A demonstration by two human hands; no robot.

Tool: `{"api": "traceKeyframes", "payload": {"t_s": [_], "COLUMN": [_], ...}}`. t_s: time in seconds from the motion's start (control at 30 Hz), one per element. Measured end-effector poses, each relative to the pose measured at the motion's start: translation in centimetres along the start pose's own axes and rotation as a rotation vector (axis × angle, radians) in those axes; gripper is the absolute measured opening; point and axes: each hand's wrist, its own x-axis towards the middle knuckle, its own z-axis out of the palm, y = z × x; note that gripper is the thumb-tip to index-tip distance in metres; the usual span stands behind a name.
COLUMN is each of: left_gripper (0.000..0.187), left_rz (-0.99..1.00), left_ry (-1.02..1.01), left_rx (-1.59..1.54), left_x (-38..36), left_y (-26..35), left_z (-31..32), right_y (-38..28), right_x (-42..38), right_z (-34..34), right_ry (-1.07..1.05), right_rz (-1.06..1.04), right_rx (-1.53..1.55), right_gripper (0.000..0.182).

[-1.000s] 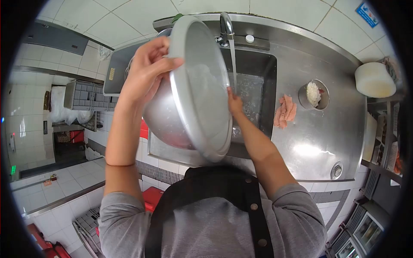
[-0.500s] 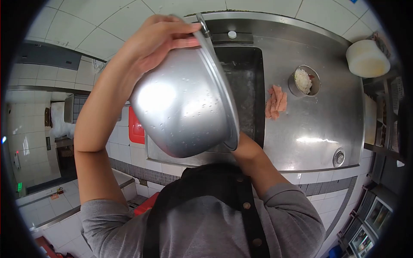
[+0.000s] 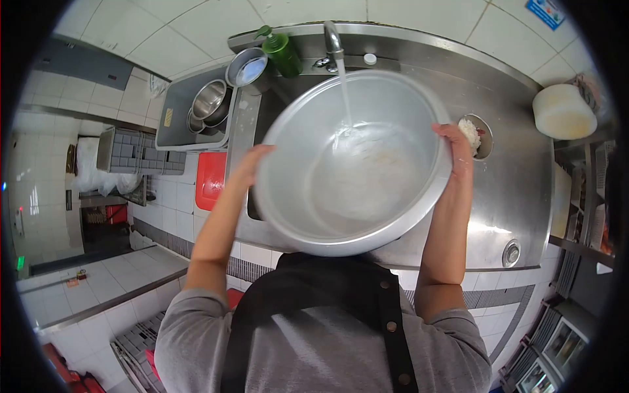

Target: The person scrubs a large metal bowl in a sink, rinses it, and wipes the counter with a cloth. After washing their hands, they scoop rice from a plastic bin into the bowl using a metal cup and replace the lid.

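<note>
A large silver metal basin (image 3: 357, 170) is held over the sink, its open top facing up and tilted toward me. My left hand (image 3: 254, 164) grips its left rim, and my right hand (image 3: 455, 144) holds the right rim. Water runs from the faucet (image 3: 333, 42) into the basin, where some water lies at the bottom. Partly behind my right hand, a small metal bowl (image 3: 485, 139) with white rice stands on the steel counter (image 3: 504, 190). The basin hides most of the sink.
A grey crate (image 3: 171, 121) with metal bowls stands at the left, near a metal container (image 3: 247, 67) and a green pump bottle (image 3: 282, 54). A white cap lies behind the basin. At the back right is a white round tub (image 3: 563, 111); a red lid (image 3: 211, 180) shows at the left.
The basin has turned from steeply tipped, outside toward me, to opening upward under the faucet. My left hand has moved down from the top to its left rim; my right hand has risen to the right rim.
</note>
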Motion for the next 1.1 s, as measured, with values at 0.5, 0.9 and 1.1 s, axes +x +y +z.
{"api": "traceKeyframes", "payload": {"t_s": [0.5, 0.9, 1.1], "left_gripper": [0.083, 0.061, 0.06], "left_rz": [0.602, 1.01, 0.665], "left_ry": [0.406, 0.426, 0.21], "left_rx": [1.052, 0.992, 0.69], "left_x": [15.9, 15.8, 15.3], "left_y": [2.0, -1.1, -8.1], "left_z": [20.3, 18.9, 14.2], "right_y": [0.2, -0.9, -0.9], "right_x": [-10.4, -9.2, -7.4], "right_z": [6.7, 5.9, 6.1], "right_ry": [0.094, 0.156, 0.022], "right_rz": [-0.679, -0.63, -0.632], "right_rx": [-0.274, -0.248, -0.425], "right_gripper": [0.026, 0.025, 0.03]}}
